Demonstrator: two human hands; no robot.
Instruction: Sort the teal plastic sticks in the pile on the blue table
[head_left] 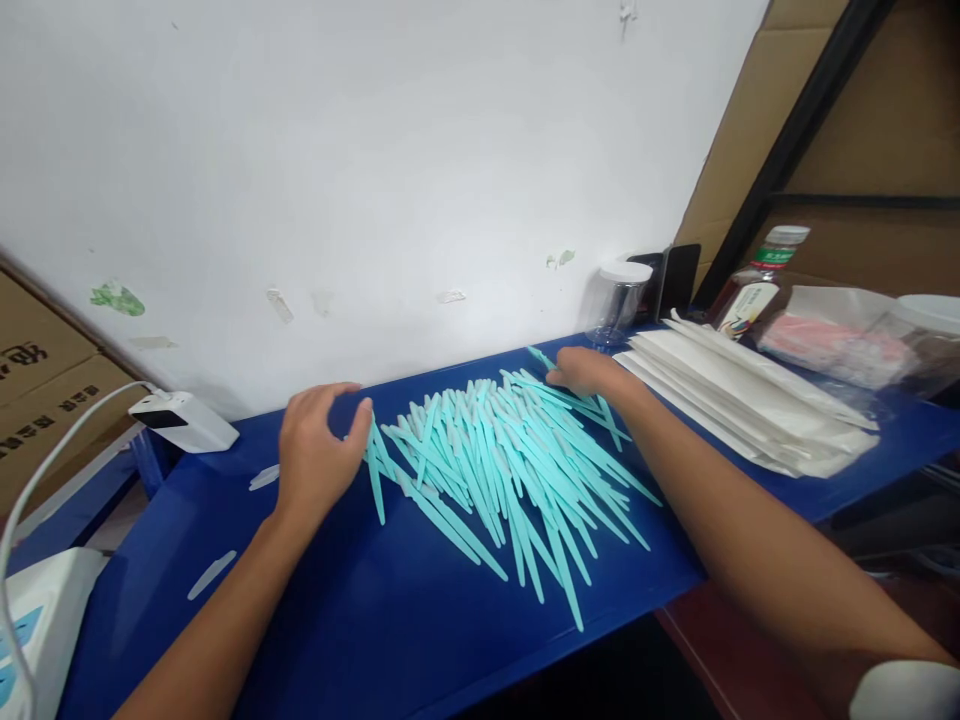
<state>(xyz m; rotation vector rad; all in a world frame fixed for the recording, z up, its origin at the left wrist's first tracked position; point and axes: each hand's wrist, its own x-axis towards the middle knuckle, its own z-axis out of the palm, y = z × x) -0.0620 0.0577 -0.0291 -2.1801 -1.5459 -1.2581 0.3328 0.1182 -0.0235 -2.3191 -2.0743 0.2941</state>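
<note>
A fanned pile of slim turquoise eyebrow razors (510, 460) with greyish blade ends lies on the blue table (360, 620). Most handles point toward me. At the pile's left edge is my left hand (319, 445), thumb and fingers apart and curved, with nothing gripped. A few razors lie close to its thumb. My right hand (589, 372) is closed at the pile's far right edge; a turquoise razor (540, 357) sticks out beyond its fingers. Part of that grip is hidden. Two loose pale blade covers (212, 574) rest left of my left forearm.
White paper-like sleeves (750, 400) are stacked at the right, with a clear jar (619, 300), a dark bottle (757, 280) and a pink bagged item (836, 340) behind. On the left are a white charger (184, 420) with a cable and a power strip (52, 630). A white wall (390, 180) borders the table.
</note>
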